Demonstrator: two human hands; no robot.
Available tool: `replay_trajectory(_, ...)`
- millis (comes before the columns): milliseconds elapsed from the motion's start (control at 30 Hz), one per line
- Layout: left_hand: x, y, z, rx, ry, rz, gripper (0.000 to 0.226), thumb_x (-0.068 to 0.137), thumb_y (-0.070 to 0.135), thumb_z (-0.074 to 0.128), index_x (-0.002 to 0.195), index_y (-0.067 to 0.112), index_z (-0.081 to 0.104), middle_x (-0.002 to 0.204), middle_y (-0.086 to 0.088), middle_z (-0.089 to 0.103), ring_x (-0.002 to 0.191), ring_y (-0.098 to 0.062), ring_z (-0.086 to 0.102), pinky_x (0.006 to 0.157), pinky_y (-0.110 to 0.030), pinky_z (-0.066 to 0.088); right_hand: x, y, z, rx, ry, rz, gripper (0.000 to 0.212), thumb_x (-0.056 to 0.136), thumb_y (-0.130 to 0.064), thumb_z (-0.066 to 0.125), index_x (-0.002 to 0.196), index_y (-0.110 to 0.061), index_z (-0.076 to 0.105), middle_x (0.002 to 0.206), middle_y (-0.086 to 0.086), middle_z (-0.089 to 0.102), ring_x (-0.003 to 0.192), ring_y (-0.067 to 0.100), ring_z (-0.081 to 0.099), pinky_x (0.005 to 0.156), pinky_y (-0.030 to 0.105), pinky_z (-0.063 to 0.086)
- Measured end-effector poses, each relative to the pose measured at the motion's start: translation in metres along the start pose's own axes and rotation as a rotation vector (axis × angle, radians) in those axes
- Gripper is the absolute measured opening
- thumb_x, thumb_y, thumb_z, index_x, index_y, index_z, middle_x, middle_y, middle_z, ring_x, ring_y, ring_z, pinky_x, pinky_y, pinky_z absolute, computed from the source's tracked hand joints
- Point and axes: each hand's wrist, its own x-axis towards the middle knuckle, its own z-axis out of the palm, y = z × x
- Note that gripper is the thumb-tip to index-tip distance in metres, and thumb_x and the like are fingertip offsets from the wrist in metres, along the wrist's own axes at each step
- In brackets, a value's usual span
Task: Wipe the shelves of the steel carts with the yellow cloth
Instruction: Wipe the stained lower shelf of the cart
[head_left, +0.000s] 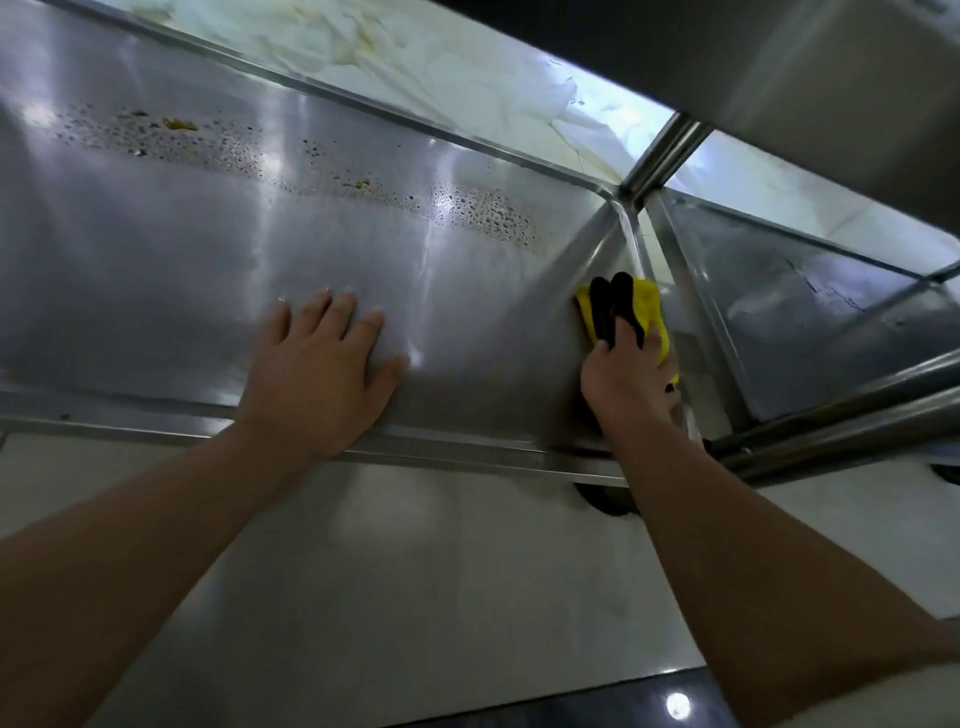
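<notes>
A steel cart shelf (208, 249) fills the upper left of the head view, with raised rims around it. Water droplets and yellowish crumbs (363, 187) streak its far side. My left hand (324, 374) lies flat on the shelf near the front rim, fingers spread and straight. My right hand (626, 374) grips the yellow cloth (649, 306) with curled fingers and holds it against the shelf's right end, near the corner. Two dark finger-like shapes lie over the cloth. A second steel cart shelf (779, 312) adjoins on the right.
A vertical steel post (660, 156) rises at the far right corner of the shelf. Pale tiled floor (415, 571) lies below the front rim, with a dark caster (608, 499) under the cart. An upper shelf's edge (831, 78) overhangs at top right.
</notes>
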Motion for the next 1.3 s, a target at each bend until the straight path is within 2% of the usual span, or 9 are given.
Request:
replay_trajectory(100,0.004,-0.003,-0.002,-0.001,0.003,0.006,0.067,0.089,0.058,0.024,0.13,0.015,0.055,0.141,-0.014,0.049,0.133,-0.034,0.04,0.11,-0.053,0.027,-0.013,-0.036,0.004,-0.015,-0.052,0.001,0.048,0.099,-0.034,0.033,0.145,-0.038,0.025,0.16,0.002,0.004,0.141,0.042,0.012,0.109,0.061,0.014)
replay_trajectory(267,0.005,-0.011,-0.008,-0.046,0.009,-0.013,0.066,0.088,0.054,0.021,0.127,0.017,0.058,0.14,-0.009,0.051,0.133,-0.029,0.041,0.11,-0.044,0.025,-0.071,-0.062,0.016,-0.15,0.009,-0.569,0.049,0.097,-0.037,0.041,0.145,-0.035,0.031,0.16,0.002,0.013,0.13,0.04,0.031,0.106,0.051,0.032)
replay_trajectory(367,-0.005,-0.016,-0.012,-0.048,0.043,0.009,0.061,0.09,0.049,0.024,0.12,0.012,0.063,0.131,-0.011,0.058,0.125,-0.032,0.049,0.105,-0.043,0.032,-0.083,-0.055,0.015,-0.169,-0.022,-0.749,0.051,0.096,-0.039,0.042,0.146,-0.035,0.031,0.16,0.001,0.014,0.13,0.037,0.034,0.105,0.049,0.035)
replay_trajectory(667,-0.025,-0.045,-0.037,0.036,-0.143,0.109,0.054,0.098,0.049,0.03,0.137,0.017,0.048,0.148,-0.008,0.042,0.137,-0.027,0.036,0.11,-0.04,0.03,-0.093,-0.062,0.008,-0.314,-0.019,-0.775,0.054,0.093,-0.028,0.047,0.145,-0.028,0.034,0.157,0.007,0.022,0.118,0.039,0.045,0.094,0.048,0.043)
replay_trajectory(767,-0.033,-0.052,-0.06,-0.057,-0.276,0.077,0.049,0.098,0.048,0.034,0.131,0.015,0.049,0.139,-0.009,0.049,0.129,-0.03,0.043,0.103,-0.04,0.037,-0.104,-0.076,-0.009,-0.141,-0.107,-0.731,0.052,0.092,-0.015,0.049,0.143,-0.021,0.042,0.15,0.013,0.036,0.111,0.043,0.052,0.092,0.05,0.046)
replay_trajectory(867,-0.058,-0.065,-0.098,-0.304,-0.436,-0.037,0.051,0.098,0.05,0.033,0.132,0.013,0.044,0.13,-0.014,0.054,0.119,-0.034,0.051,0.093,-0.039,0.041,-0.142,-0.096,-0.037,0.123,-0.19,-0.787,0.05,0.09,-0.005,0.051,0.139,-0.013,0.048,0.14,0.018,0.047,0.112,0.041,0.054,0.094,0.049,0.046)
replay_trajectory(1067,-0.124,-0.092,-0.21,-0.727,-0.411,-0.491,0.061,0.097,0.055,0.034,0.15,0.024,0.029,0.152,0.0,0.038,0.14,-0.02,0.034,0.101,-0.021,0.022,-0.256,-0.15,-0.126,0.221,-0.377,-1.026,0.05,0.091,-0.008,0.053,0.138,-0.022,0.048,0.145,0.01,0.045,0.113,0.039,0.056,0.092,0.045,0.049)
replay_trajectory(1167,-0.157,-0.102,-0.284,-0.803,-0.392,-0.654,0.058,0.096,0.058,0.033,0.143,0.028,0.043,0.143,0.0,0.05,0.132,-0.019,0.043,0.102,-0.025,0.03,-0.305,-0.179,-0.189,0.279,-0.473,-1.101,0.051,0.09,-0.005,0.053,0.138,-0.022,0.049,0.143,0.01,0.047,0.12,0.033,0.053,0.098,0.038,0.044)
replay_trajectory(1300,-0.19,-0.102,-0.407,-0.95,-0.322,-0.785,0.044,0.095,0.06,0.035,0.122,0.037,0.061,0.116,0.006,0.062,0.108,-0.013,0.055,0.089,-0.027,0.035,-0.357,-0.22,-0.294,0.344,-0.671,-1.174,0.052,0.091,0.001,0.051,0.139,-0.018,0.048,0.145,0.005,0.045,0.128,0.019,0.046,0.103,0.014,0.034)
